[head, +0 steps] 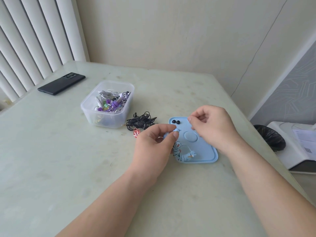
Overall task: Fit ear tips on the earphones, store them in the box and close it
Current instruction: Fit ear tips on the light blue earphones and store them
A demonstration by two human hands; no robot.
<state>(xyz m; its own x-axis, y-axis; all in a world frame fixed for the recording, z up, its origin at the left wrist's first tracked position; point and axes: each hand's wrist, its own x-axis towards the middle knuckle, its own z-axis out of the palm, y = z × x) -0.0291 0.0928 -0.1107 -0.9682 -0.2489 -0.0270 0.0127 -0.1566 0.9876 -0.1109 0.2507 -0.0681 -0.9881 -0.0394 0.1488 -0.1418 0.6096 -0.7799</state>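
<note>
Centre frame, over the pale blue square plastic lid point(205, 151): fitting stage.
My left hand point(153, 141) pinches the light blue earbud point(176, 131); my right hand point(210, 124) is curled, contents indiscernible. Two black rubber ear tips point(176, 121) lie at the lid's upper-left corner. Risk: a careless brush flicks them off.

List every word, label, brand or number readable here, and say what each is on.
No text here is readable.
Paper sheet on the white appliance: printed lines, too small and blurred to read.
Red and white item beside the black earphones: white markings, not legible.
Black phone: no text visible.
</note>
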